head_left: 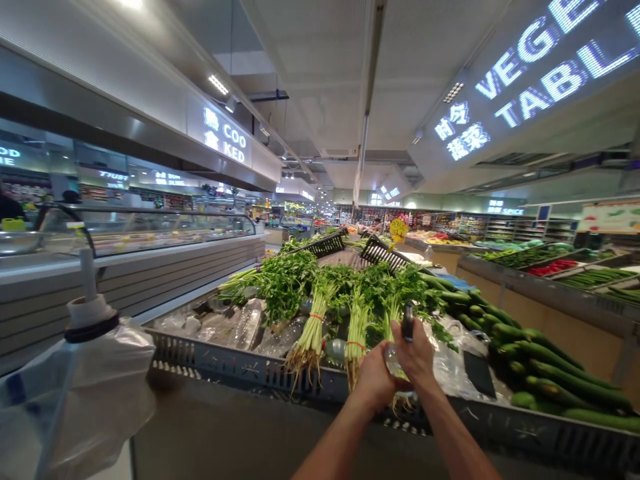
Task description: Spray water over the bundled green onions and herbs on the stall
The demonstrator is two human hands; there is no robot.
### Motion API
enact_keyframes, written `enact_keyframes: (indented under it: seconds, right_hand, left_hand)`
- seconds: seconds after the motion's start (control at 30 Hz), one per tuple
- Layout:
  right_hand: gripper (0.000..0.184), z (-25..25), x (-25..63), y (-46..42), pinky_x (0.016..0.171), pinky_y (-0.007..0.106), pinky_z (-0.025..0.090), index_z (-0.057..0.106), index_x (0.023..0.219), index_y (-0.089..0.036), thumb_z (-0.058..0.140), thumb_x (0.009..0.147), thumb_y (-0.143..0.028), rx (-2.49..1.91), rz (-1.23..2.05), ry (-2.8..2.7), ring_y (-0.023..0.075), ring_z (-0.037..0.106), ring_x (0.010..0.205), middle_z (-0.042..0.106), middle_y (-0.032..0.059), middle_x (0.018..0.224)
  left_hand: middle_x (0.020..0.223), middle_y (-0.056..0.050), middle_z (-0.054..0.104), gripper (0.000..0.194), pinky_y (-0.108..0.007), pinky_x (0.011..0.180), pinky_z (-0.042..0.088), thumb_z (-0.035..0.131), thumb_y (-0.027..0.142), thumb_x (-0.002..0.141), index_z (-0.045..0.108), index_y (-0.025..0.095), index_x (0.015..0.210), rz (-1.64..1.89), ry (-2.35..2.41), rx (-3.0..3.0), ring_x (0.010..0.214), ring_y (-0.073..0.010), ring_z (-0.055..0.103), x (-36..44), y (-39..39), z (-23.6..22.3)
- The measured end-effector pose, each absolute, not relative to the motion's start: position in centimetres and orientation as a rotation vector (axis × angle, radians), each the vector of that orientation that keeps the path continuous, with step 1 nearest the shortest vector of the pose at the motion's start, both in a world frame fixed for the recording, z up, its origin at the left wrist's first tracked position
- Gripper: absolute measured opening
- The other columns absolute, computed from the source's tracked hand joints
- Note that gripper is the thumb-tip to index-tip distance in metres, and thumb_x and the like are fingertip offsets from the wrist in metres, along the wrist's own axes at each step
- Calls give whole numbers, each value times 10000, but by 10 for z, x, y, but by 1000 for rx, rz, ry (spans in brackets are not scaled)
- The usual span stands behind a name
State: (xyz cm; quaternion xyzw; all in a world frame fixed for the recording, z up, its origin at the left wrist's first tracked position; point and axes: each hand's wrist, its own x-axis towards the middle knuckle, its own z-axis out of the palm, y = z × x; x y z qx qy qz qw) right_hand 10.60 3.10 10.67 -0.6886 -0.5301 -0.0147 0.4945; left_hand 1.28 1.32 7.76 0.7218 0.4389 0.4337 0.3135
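Note:
Both my hands are raised together over the front rim of a grey produce crate (225, 365) in a supermarket. My right hand (414, 353) is closed around a small dark object (408, 321) that sticks up above its fingers. My left hand (376, 381) is curled just below and left of it, pressed against a clear item I cannot make out. Right behind my hands lie tied bunches of leafy greens (320, 293) with pale roots and orange bands.
Cucumbers (545, 373) are piled at the right of the crate. Clear water bottles (245, 327) lie at its left. A plastic bag roll on a stand (85, 373) is near left. A glass deli counter (150, 230) runs along the left, vegetable shelves (565, 270) along the right.

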Motion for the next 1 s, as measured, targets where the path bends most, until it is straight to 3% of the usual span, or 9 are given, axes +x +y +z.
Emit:
enact_keyframes:
  seconds: [0.57,1.0]
  right_hand:
    - [339,104,120,19,721,345,330,476,815,-193,334,714,-484,-1761,-101,-1244,225,562,747,608,55,710]
    - [369,105,155,23,764,357,304,471,938,-181,369,721,-462,-1582,-23,-1326,224,538,850,605,65,832]
  left_hand:
    - [956,-22,612,664,-319,852,358,724,288,408,488,217,1025,1094,1170,1890,903,-228,539,30,6,69]
    - [1001,-47,604,711,-321,885,352,730,270,445,463,191,1099,1136,1282,1865,943,-234,529,68,10,65]
